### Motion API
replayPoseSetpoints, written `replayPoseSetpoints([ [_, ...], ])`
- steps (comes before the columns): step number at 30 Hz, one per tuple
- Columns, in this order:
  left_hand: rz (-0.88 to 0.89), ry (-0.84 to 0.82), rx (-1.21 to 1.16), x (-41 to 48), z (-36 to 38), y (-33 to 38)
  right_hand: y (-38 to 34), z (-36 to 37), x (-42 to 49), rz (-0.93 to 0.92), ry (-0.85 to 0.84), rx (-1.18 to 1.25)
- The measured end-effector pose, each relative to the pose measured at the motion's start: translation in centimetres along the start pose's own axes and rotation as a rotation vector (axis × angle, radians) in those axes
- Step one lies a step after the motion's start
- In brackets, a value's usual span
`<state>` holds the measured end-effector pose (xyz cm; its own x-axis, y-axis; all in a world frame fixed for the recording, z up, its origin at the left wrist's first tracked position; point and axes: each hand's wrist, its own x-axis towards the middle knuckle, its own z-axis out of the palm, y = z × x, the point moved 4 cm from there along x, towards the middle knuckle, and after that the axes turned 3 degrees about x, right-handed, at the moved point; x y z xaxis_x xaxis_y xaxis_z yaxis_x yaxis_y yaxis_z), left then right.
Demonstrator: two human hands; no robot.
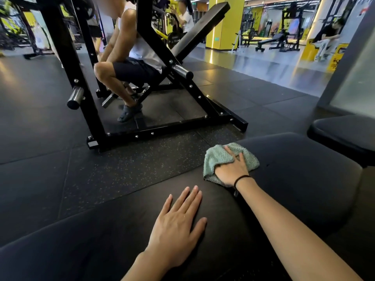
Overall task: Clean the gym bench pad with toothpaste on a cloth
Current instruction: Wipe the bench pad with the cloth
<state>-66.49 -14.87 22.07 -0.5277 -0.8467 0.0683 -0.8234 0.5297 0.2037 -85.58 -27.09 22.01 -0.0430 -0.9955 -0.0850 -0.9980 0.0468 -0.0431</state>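
Bench pad (294, 189), black, fills the near ground. The left hand (178, 224) lies flat on it toward the near edge, fingers straight and close together. Farther along, at the pad's left edge, the right hand (233, 169) presses a green cloth (217, 157) onto the surface, fingers spread over it. Beyond, on the rubber floor (40, 138), a person (132, 63) sits inside a black machine frame (162, 126).
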Motion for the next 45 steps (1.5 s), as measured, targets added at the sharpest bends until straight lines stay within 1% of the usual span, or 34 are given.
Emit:
replayPoseSetpoints([
  [3,0.002,0.022,0.02,-0.1,-0.3,-0.2,-0.3,-0.6,-0.4,-0.006,0.038,0.05],
  [5,0.0,0.014,0.022,-0.1,-0.2,0.0,-0.5,-0.4,-2.5,-0.042,0.015,0.003],
  [7,0.0,0.027,0.005,-0.2,-0.3,0.0,-0.5,0.4,-6.0,-0.128,0.008,-0.071],
  [9,-0.013,0.05,0.013,-0.2,0.1,-0.2,-0.1,1.1,-10.7,-0.23,0.123,-0.113],
  [10,-0.008,0.061,0.045,-0.2,0.3,-0.3,0.2,1.6,-13.0,-0.25,0.175,-0.103],
  [12,-0.022,0.025,0.063,-0.3,0.7,-0.4,1.2,3.1,-16.7,-0.28,0.211,-0.102],
  [13,-0.012,0.046,0.067,-0.3,0.8,-0.4,1.6,3.7,-17.8,-0.277,0.215,-0.116],
  [15,0.015,0.058,0.054,0.0,0.9,-0.4,2.0,3.6,-18.1,-0.299,0.26,-0.115],
  [17,0.029,0.094,0.073,0.2,0.8,-0.3,2.4,3.0,-16.3,-0.333,0.301,-0.106],
  [20,0.027,0.103,0.105,0.4,0.9,-0.3,2.8,1.7,-11.2,-0.301,0.274,-0.117],
  [22,0.029,0.097,0.105,0.4,1.0,-0.3,2.7,0.6,-7.5,-0.267,0.21,-0.129],
  [23,0.027,0.099,0.105,0.5,1.1,-0.4,2.9,0.5,-5.6,-0.237,0.141,-0.084],
  [25,0.021,0.106,0.113,0.5,1.0,-0.5,3.4,0.3,-2.1,-0.105,-0.024,-0.022],
  [26,0.021,0.098,0.117,0.5,0.9,-0.5,3.5,0.0,-0.6,-0.062,-0.039,-0.007],
  [28,0.019,0.071,0.116,0.4,0.8,-0.4,3.6,-0.2,1.5,-0.002,-0.011,0.022],
  [30,-0.001,0.038,0.098,0.3,0.8,-0.5,3.3,-0.5,1.9,0.056,0.001,0.04],
  [32,-0.021,0.011,0.079,0.2,0.5,-0.4,2.6,-0.4,0.7,0.068,0.0,0.039],
  [33,-0.006,0.028,0.063,0.2,0.4,-0.3,2.2,-0.2,-0.3,0.053,0.001,0.033],
  [34,0.011,0.055,0.039,0.3,0.4,-0.3,1.7,0.0,-1.4,0.03,0.006,0.031],
  [36,0.014,0.034,0.017,0.3,0.4,-0.3,0.5,0.2,-4.2,-0.017,0.02,0.026],
  [40,0.007,0.038,0.01,0.4,0.5,-0.3,-2.2,0.8,-10.2,-0.1,0.003,-0.073],
  [42,0.019,0.029,-0.02,0.3,0.5,-0.3,-3.6,1.3,-13.0,-0.131,0.037,-0.072],
  [45,0.031,0.019,-0.128,0.2,0.1,-0.4,-5.3,1.9,-16.0,-0.094,0.113,-0.023],
])
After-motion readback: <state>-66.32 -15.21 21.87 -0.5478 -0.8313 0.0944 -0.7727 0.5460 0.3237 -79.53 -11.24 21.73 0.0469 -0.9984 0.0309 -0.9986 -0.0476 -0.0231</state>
